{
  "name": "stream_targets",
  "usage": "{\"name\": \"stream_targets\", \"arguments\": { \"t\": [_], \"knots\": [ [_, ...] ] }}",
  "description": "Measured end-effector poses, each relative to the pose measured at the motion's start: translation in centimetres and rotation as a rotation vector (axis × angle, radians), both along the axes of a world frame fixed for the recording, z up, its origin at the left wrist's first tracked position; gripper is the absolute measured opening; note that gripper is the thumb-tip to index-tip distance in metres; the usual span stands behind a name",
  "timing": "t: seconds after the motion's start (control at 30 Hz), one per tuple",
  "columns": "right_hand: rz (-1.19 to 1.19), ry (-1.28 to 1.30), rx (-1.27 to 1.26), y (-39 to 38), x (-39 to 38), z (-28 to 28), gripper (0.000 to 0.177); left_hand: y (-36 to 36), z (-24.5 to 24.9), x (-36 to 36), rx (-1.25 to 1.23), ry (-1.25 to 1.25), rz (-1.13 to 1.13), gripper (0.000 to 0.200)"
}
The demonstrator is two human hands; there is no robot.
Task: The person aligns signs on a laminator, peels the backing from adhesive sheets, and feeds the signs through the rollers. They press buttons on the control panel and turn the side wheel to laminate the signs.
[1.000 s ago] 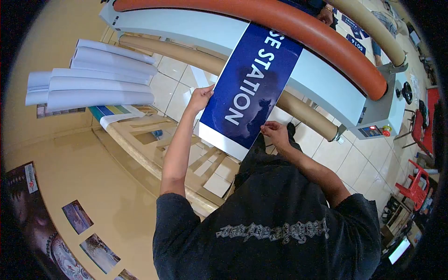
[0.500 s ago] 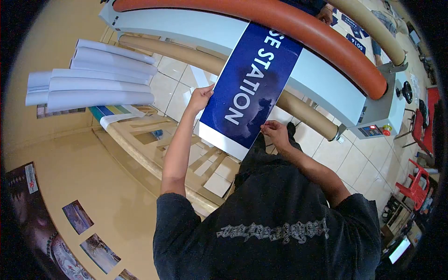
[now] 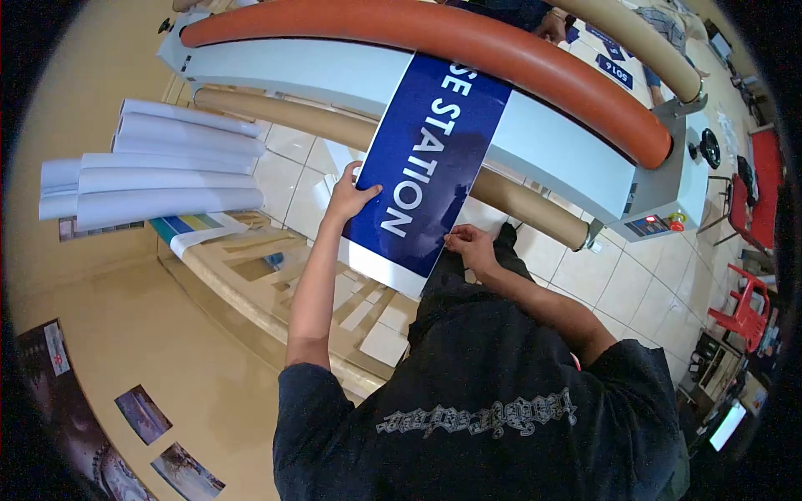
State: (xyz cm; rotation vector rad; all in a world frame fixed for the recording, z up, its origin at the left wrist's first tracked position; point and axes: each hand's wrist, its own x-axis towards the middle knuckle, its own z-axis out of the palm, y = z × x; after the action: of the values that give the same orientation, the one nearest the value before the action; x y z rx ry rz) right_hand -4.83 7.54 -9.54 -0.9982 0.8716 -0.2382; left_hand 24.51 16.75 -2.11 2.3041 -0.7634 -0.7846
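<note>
A blue sign panel (image 3: pixel 418 184) with white letters reading "SE STATION" slopes down toward me from under the orange roller (image 3: pixel 401 25) of a laminating machine. Its near end has a white border. My left hand (image 3: pixel 347 200) grips the panel's left edge, thumb on top and fingers beneath. On the opposite edge, near the bottom corner, the fingers of my right hand (image 3: pixel 470 248) pinch the panel. The far end of the panel is hidden under the roller.
Rolls of white material (image 3: pixel 167 179) lie on a wooden rack at left. A cardboard tube (image 3: pixel 535 209) runs below the machine bed. The control box (image 3: pixel 660 224) sits at right. Across the machine, another person's hand (image 3: pixel 551 27) shows near small blue signs (image 3: pixel 615 70). Red chair (image 3: pixel 742 307) at right.
The whole view has shifted, so machine and panel appear further left and lower. My left thumb now lies over the panel's face. Both hands stay on its edges.
</note>
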Motion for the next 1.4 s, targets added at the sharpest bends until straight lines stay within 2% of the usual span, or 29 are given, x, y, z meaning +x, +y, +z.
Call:
{"name": "stream_targets", "arguments": {
  "t": [0.07,0.13,0.23,0.3,0.33,0.47,0.6,0.7,0.73,0.8,0.93,1.07,1.1,1.27,1.3,1.4],
  "knots": [
    [0.013,0.035,-0.002,0.0,0.2,-0.3,0.028,0.0,0.3,-0.1,-0.001,-0.034,0.004,0.08],
    [0.006,0.032,-0.009,0.2,0.2,-0.4,0.026,-0.1,1.1,-0.5,0.019,0.032,-0.003,0.083],
    [0.0,0.048,0.024,0.0,0.3,-0.5,0.025,-0.6,0.2,-0.4,-0.068,-0.088,-0.014,0.079],
    [0.002,0.046,0.015,-0.2,0.4,-0.1,0.024,-2.5,1.8,-1.3,-0.198,-0.658,-0.27,0.07],
    [0.012,0.047,0.01,-0.2,0.3,0.0,0.023,-3.8,2.5,-1.7,-0.197,-0.656,-0.271,0.07],
    [0.001,0.036,0.04,-0.4,0.7,0.8,0.022,-12.0,3.6,-3.0,-0.325,-0.68,-0.567,0.055],
    [-0.025,0.042,0.031,-0.6,0.9,1.7,0.022,-19.7,3.1,-3.5,-0.248,-0.716,-0.632,0.054],
    [-0.035,0.021,0.027,-0.9,1.1,1.2,0.021,-24.1,3.2,-3.7,-0.049,-0.746,-0.67,0.055],
    [-0.017,0.008,0.029,-1.0,1.0,0.8,0.019,-25.0,3.1,-3.9,-0.061,-0.749,-0.686,0.055],
    [-0.003,0.034,-0.017,-1.9,0.8,2.0,0.019,-26.3,3.3,-4.1,0.038,-0.814,-0.704,0.057],
    [0.007,0.083,-0.004,-3.3,0.5,3.5,0.02,-28.1,2.2,-3.5,0.109,-0.697,-0.751,0.061],
    [0.056,0.107,0.006,-3.4,0.4,2.8,0.024,-28.5,2.8,-3.1,0.133,-0.65,-0.812,0.063],
    [0.078,0.099,-0.013,-3.4,0.4,2.6,0.024,-28.7,2.8,-2.9,0.134,-0.674,-0.823,0.07],
    [0.059,0.004,-0.046,-3.0,0.3,-0.2,0.028,-29.1,4.3,-3.6,0.18,-0.626,-0.821,0.081],
    [0.148,0.066,-0.097,-3.4,0.1,-0.1,0.026,-29.2,4.3,-3.5,0.174,-0.628,-0.835,0.082],
    [0.399,0.101,-0.023,-6.1,-1.2,1.8,0.037,-29.4,4.1,-3.4,0.172,-0.642,-0.86,0.085]
  ]
}}
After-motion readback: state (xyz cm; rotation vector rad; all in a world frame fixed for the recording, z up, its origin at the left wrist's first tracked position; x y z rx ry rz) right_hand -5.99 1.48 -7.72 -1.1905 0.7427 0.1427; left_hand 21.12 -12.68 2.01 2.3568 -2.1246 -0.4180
